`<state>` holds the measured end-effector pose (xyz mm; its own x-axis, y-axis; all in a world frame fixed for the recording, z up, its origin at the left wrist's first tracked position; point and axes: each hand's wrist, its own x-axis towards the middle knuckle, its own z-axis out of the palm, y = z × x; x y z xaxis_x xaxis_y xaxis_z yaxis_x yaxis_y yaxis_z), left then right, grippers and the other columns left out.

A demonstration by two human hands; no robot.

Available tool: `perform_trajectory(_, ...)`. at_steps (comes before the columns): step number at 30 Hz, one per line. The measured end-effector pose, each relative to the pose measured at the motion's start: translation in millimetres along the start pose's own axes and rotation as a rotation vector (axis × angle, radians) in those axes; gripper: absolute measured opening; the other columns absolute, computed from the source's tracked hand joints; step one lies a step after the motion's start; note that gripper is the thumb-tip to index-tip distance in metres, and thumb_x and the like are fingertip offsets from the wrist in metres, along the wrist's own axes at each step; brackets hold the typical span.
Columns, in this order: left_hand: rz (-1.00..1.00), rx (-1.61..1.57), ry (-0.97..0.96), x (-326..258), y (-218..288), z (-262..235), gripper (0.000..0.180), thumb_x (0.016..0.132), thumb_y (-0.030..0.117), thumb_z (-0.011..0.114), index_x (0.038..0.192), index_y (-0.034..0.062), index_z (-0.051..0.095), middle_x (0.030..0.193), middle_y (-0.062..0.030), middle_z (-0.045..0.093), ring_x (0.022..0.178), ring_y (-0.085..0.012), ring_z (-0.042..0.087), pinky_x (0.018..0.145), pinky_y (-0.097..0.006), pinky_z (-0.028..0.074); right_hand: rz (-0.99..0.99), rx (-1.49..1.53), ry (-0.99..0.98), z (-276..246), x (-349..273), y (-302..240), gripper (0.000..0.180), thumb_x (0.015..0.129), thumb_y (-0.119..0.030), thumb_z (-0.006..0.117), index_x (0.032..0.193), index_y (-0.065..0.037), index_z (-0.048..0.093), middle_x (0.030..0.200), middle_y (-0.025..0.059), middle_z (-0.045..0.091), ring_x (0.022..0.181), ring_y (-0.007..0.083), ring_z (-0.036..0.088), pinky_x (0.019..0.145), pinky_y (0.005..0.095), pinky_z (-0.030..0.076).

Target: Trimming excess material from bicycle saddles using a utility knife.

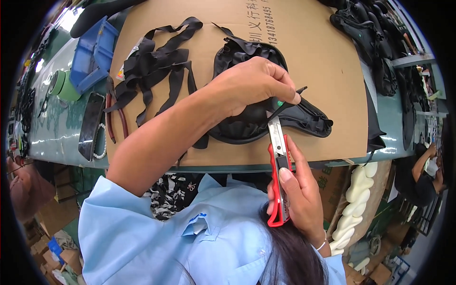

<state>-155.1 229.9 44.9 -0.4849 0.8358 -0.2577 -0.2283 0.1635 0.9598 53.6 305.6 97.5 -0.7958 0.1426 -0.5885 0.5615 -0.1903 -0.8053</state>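
Over the cardboard, the right hand (pixel 297 190) grips a red utility knife (pixel 279 175).

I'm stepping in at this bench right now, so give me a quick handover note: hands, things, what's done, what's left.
Left hand: pinching a thin black strap end taut over the black saddle cover.
Right hand: gripping the red utility knife, blade up at the strap.
Cover lies on the cardboard sheet; loose black straps lie to its left.
Done: strap pulled taut. Left: strap end not yet cut.
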Motion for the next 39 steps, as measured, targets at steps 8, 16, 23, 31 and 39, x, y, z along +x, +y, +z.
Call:
perform_trajectory(8, 0.501, 0.388, 0.267, 0.9, 23.8, -27.3, 0.03, 0.085, 0.033, 0.069, 0.099, 0.0058, 0.068, 0.089, 0.0017, 0.066, 0.081, -0.0085, 0.057, 0.072, -0.024, 0.044, -0.304, 0.199, 0.198, -32.3, -11.0, 19.9, 0.047, 0.097, -0.017, 0.05, 0.138, 0.0, 0.035, 0.076, 0.0074, 0.058, 0.058, 0.0117, 0.059, 0.053, 0.025, 0.052)
perform_trajectory(16, 0.198, 0.526, 0.741, -54.7, -16.4, -45.4, 0.035, 0.095, 0.034, 0.053, 0.106, 0.004, 0.067, 0.109, -0.0176, 0.063, 0.105, -0.0315, 0.057, 0.094, -0.037, 0.042, -0.505, -0.071, 0.26, -23.1, 82.7, 3.0, 0.026, 0.094, -0.016, 0.059, 0.114, -0.002, 0.049, 0.094, 0.0031, 0.056, 0.081, 0.0076, 0.054, 0.075, 0.0235, 0.049)
perform_trajectory(23, 0.126, 1.0, 0.753, -81.3, 0.9, 25.0, 0.039, 0.088, 0.036, 0.064, 0.07, 0.0014, 0.066, 0.073, -0.011, 0.062, 0.069, -0.0269, 0.054, 0.065, -0.041, 0.04, -0.593, -0.145, 0.072, -36.3, 121.5, -21.5, 0.031, 0.091, -0.018, 0.064, 0.115, -0.001, 0.053, 0.096, 0.0059, 0.065, 0.078, 0.0075, 0.057, 0.072, 0.0224, 0.048)
perform_trajectory(31, 0.203, 0.661, 0.576, -54.3, -25.1, 54.0, 0.028, 0.085, 0.025, 0.065, 0.069, 0.0028, 0.059, 0.066, -0.0052, 0.052, 0.069, -0.0209, 0.046, 0.071, -0.034, 0.034, -0.377, -0.45, 0.239, -60.5, 53.3, -16.5, 0.034, 0.093, -0.013, 0.059, 0.123, 0.0, 0.05, 0.091, 0.0082, 0.065, 0.074, 0.01, 0.06, 0.067, 0.0259, 0.049)
perform_trajectory(39, 0.458, 0.615, 0.714, -57.3, -39.0, 59.9, 0.012, 0.077, 0.011, 0.065, 0.068, 0.0042, 0.059, 0.064, -0.0018, 0.047, 0.069, -0.0183, 0.042, 0.069, -0.033, 0.029, -0.68, -1.391, 0.14, -51.8, 22.0, -42.8, 0.057, 0.083, -0.01, 0.067, 0.138, -0.019, 0.052, 0.065, 0.0061, 0.051, 0.054, 0.0238, 0.053, 0.051, 0.035, 0.041)
